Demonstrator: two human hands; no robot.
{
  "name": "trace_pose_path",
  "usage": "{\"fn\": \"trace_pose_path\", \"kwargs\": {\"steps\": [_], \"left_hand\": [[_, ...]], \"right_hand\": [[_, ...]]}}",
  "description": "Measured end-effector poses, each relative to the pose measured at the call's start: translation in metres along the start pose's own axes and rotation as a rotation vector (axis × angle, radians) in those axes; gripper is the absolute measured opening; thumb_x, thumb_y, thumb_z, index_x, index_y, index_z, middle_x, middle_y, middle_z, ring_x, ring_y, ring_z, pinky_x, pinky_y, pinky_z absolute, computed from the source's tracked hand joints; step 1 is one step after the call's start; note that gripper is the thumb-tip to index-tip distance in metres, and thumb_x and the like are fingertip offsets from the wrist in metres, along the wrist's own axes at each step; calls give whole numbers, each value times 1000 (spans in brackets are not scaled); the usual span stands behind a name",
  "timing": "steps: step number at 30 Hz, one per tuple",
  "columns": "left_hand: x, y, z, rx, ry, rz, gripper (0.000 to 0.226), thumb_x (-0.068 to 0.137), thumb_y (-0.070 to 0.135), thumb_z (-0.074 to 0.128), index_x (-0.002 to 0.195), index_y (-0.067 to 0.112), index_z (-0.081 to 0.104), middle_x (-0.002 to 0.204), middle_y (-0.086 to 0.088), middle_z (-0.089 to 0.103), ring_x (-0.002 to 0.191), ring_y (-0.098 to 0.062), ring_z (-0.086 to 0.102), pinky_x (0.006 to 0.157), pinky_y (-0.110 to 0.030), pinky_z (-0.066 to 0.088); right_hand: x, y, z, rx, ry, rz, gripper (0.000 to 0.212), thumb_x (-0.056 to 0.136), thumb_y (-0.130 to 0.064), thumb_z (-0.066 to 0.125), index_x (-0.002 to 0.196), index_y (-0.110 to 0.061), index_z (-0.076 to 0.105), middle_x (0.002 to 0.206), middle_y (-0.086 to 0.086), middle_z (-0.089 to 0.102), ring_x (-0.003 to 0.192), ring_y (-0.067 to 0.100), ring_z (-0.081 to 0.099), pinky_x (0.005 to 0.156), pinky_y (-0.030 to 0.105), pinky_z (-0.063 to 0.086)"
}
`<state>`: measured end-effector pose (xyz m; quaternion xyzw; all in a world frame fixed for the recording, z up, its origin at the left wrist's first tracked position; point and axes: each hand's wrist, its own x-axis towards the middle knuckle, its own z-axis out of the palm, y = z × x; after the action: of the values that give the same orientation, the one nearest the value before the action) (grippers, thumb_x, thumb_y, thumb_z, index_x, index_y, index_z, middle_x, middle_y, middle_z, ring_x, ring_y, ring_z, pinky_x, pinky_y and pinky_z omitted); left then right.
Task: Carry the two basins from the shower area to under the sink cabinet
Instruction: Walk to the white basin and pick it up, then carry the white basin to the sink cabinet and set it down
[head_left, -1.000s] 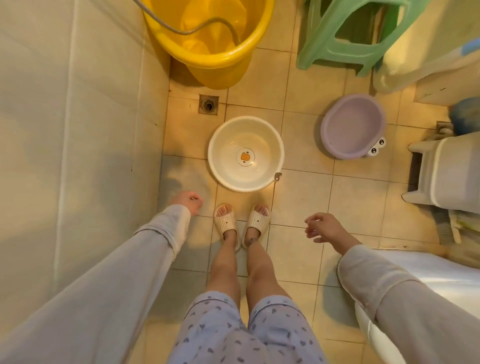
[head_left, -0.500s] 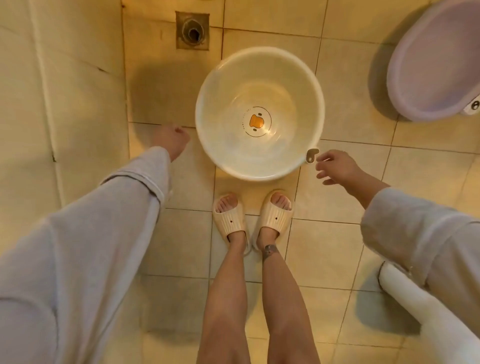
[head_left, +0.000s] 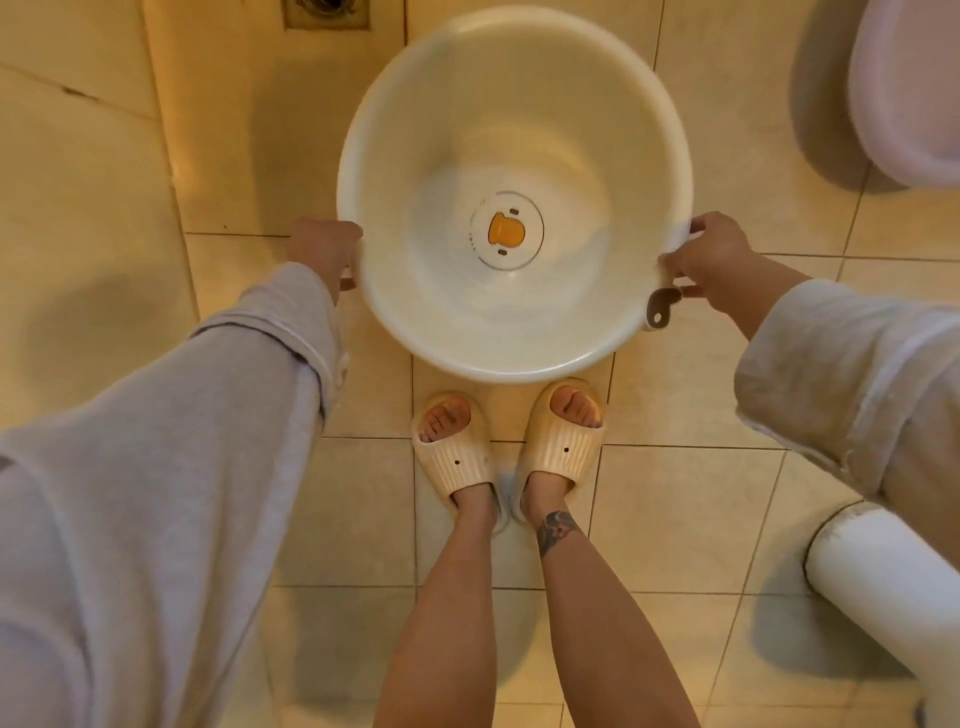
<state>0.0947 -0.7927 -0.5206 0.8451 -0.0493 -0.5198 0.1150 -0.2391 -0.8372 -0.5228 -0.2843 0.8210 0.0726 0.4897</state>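
A round white basin (head_left: 447, 119) with an orange duck face printed in its bottom lies on the tiled floor just ahead of my slippered feet. My left hand (head_left: 322, 249) grips its left rim. My right hand (head_left: 711, 260) grips its right rim, just above a small hanging tab. The second basin, a purple basin (head_left: 904, 104), rests on the floor at the top right, partly cut off by the frame edge.
A floor drain (head_left: 324, 13) is set in the tiles behind the white basin. The tiled wall (head_left: 78, 156) runs along the left. A white toilet rim (head_left: 893, 577) curves in at the lower right. My feet (head_left: 509, 447) stand in cream slippers.
I have bent lower toward the floor. Both hands moved in from beside the white basin and closed on its left and right rim.
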Motion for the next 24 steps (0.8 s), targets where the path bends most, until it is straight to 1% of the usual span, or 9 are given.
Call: {"fn": "trace_pose_path", "kwargs": {"steps": [2, 4, 6, 8, 10, 13, 16, 20, 24], "left_hand": [[-16, 3, -7, -14, 28, -25, 25, 87, 8, 50, 111, 8, 58, 101, -6, 58, 97, -23, 56, 84, -35, 56], [-45, 11, -20, -74, 84, -10, 12, 88, 9, 46, 92, 15, 56, 80, -1, 54, 87, -20, 54, 66, -29, 52], [-79, 10, -32, -168, 104, 16, 11, 88, 12, 44, 94, 18, 51, 70, 4, 46, 71, -16, 49, 55, -24, 41], [-121, 5, -46, -215, 131, 59, 13, 85, 13, 45, 86, 18, 57, 70, 5, 49, 63, -12, 47, 54, -23, 41], [-167, 3, -65, -286, 116, 102, 20, 82, 11, 46, 73, 23, 59, 74, 3, 57, 68, -15, 53, 63, -26, 47], [-227, -7, -95, -336, 78, 122, 22, 84, 11, 46, 94, 19, 63, 85, 2, 62, 83, -18, 57, 77, -34, 48], [-283, -8, -126, -339, 46, 159, 32, 84, 12, 48, 114, 15, 60, 90, 0, 63, 84, -18, 58, 79, -33, 48], [-363, 2, -162, -348, 8, 245, 25, 86, 11, 49, 107, 17, 60, 83, 3, 62, 74, -13, 56, 65, -24, 48], [-442, 13, -193, -342, -43, 302, 22, 85, 11, 48, 102, 13, 61, 86, -4, 60, 82, -20, 54, 65, -25, 46]], "right_hand": [[-19, 5, -10, 36, -9, 13, 50, 83, 2, 61, 130, -8, 47, 128, 18, 57, 114, 34, 58, 85, 46, 54], [-48, 8, -23, 85, -42, 30, 49, 83, 3, 61, 129, -8, 50, 126, 20, 59, 107, 32, 61, 79, 43, 55], [-79, 14, -36, 133, -82, 41, 50, 83, 5, 61, 130, -7, 50, 125, 20, 59, 100, 31, 61, 75, 41, 55], [-114, 20, -50, 172, -75, 32, 51, 83, 4, 60, 131, -7, 48, 124, 19, 58, 105, 33, 61, 83, 44, 55], [-153, 23, -69, 210, -36, -13, 48, 82, 1, 60, 129, -8, 50, 118, 20, 60, 103, 34, 61, 88, 47, 54], [-211, 28, -102, 316, -23, -75, 39, 82, -2, 58, 121, -10, 55, 102, 16, 61, 90, 28, 60, 74, 40, 54], [-269, 32, -138, 401, -17, -119, 34, 81, -4, 58, 113, -17, 59, 96, 13, 59, 85, 26, 61, 73, 39, 53], [-348, 38, -184, 494, -3, -148, 30, 80, -6, 58, 105, -23, 62, 98, 12, 64, 87, 30, 62, 77, 45, 53], [-426, 45, -225, 598, 18, -179, 29, 80, -9, 58, 104, -24, 63, 96, 11, 62, 80, 26, 58, 61, 33, 46]]}}
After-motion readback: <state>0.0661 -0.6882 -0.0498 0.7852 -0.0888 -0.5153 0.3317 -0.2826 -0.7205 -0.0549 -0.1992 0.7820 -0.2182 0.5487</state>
